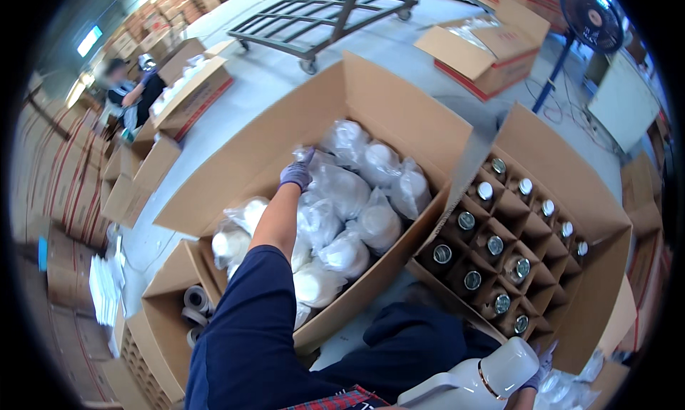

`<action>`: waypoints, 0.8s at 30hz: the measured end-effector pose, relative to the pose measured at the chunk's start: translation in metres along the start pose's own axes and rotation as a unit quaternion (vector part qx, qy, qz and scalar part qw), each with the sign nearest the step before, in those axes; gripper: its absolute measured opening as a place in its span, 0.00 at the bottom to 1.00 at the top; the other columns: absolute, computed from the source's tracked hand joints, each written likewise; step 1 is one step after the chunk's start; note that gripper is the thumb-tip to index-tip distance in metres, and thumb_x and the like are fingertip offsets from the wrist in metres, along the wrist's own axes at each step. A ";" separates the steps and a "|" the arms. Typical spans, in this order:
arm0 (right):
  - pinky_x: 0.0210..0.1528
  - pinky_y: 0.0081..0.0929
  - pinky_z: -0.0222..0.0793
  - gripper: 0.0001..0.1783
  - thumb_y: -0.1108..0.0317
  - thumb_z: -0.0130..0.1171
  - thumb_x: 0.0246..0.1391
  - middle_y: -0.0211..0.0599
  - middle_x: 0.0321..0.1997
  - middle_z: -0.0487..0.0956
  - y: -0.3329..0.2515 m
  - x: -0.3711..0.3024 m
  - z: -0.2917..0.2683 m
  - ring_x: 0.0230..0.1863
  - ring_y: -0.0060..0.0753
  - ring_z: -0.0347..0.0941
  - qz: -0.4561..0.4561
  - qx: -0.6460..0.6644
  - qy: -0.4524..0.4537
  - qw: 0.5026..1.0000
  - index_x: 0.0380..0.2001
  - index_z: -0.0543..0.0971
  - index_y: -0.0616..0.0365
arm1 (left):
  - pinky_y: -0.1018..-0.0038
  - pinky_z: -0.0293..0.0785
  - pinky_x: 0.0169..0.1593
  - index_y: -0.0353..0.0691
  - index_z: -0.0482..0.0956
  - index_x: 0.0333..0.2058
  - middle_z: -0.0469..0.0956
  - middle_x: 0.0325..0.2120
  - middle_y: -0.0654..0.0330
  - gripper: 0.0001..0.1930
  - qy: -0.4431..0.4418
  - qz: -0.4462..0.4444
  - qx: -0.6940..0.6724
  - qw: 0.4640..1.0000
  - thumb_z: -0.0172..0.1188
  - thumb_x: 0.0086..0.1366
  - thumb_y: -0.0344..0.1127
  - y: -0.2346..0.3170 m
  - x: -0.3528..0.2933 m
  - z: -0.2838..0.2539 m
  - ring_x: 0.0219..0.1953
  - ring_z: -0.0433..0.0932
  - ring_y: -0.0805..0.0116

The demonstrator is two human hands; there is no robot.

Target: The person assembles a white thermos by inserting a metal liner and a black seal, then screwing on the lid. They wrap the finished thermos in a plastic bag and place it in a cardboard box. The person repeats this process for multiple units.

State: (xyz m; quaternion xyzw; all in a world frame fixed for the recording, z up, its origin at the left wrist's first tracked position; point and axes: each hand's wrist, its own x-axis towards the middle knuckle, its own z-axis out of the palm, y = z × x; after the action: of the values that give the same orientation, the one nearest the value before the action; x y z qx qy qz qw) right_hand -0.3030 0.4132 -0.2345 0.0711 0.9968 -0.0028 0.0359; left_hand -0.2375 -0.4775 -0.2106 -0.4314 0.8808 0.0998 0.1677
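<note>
My left hand (296, 173), in a purple glove, reaches into a large open carton (282, 135). Its fingers are closed on the clear plastic of a bagged white item (317, 158) near the far side. Several rounded white items in clear plastic bags (341, 190) fill this carton. At the lower right, a white thermos jug (474, 378) with a handle and a copper-coloured ring lies tilted in front of my body. My right hand (544, 367), also gloved in purple, is around its far end, mostly hidden behind it.
On the right stands a divided carton (521, 228) with metallic- and white-topped items in its cells. A smaller box (168, 289) holds rolls of tape (196, 299). Beyond are a metal cart (314, 24), an open carton (492, 49), a fan (591, 16) and a seated person (132, 92).
</note>
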 end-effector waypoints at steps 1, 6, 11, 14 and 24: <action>0.41 0.51 0.72 0.39 0.55 0.53 0.63 0.59 0.41 0.81 0.011 -0.003 0.001 0.37 0.62 0.78 -0.027 0.017 0.024 0.999 0.71 0.52 0.57 | 0.56 0.74 0.55 0.67 0.58 0.66 0.78 0.52 0.45 0.35 0.069 0.001 -0.010 0.998 0.55 0.61 0.34 -0.024 0.026 0.021 0.52 0.79 0.47; 0.30 0.30 0.70 0.33 0.65 0.55 0.61 0.36 0.27 0.75 -0.011 -0.025 -0.101 0.24 0.29 0.70 -0.071 0.226 0.029 0.971 0.67 0.62 0.64 | 0.77 0.76 0.25 0.35 0.78 0.32 0.80 0.22 0.60 0.10 0.193 0.105 -0.511 0.831 0.59 0.68 0.37 0.037 -0.014 -0.059 0.21 0.80 0.72; 0.39 0.23 0.74 0.49 0.67 0.67 0.41 0.45 0.64 0.73 -0.240 -0.069 -0.293 0.31 0.21 0.73 -0.283 0.471 -0.054 0.834 0.70 0.60 0.60 | 0.79 0.78 0.30 0.32 0.81 0.37 0.82 0.24 0.60 0.09 -0.188 0.438 -0.346 0.808 0.60 0.68 0.34 0.158 -0.285 -0.215 0.25 0.82 0.74; 0.32 0.20 0.74 0.36 0.72 0.68 0.46 0.34 0.37 0.80 -0.334 -0.076 -0.322 0.28 0.20 0.75 -0.386 0.565 -0.228 0.692 0.61 0.70 0.59 | 0.76 0.78 0.43 0.33 0.78 0.47 0.83 0.37 0.57 0.17 -0.145 0.561 -0.387 0.717 0.65 0.63 0.37 0.204 -0.361 -0.225 0.38 0.82 0.70; 0.56 0.37 0.70 0.20 0.50 0.46 0.67 0.34 0.51 0.76 -0.237 0.122 -0.281 0.53 0.36 0.71 -0.295 0.847 -0.275 0.347 0.50 0.75 0.51 | 0.61 0.47 0.72 0.35 0.32 0.72 0.49 0.71 0.44 0.74 0.079 0.657 -0.368 0.653 0.83 0.39 0.44 0.247 -0.337 -0.109 0.72 0.51 0.56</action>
State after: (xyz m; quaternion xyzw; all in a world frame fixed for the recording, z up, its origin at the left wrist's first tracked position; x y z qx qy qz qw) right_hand -0.4768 0.1990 0.0369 -0.2396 0.3551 -0.8751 0.2253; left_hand -0.2636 -0.1172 0.0262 0.2277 0.8353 0.4653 -0.1844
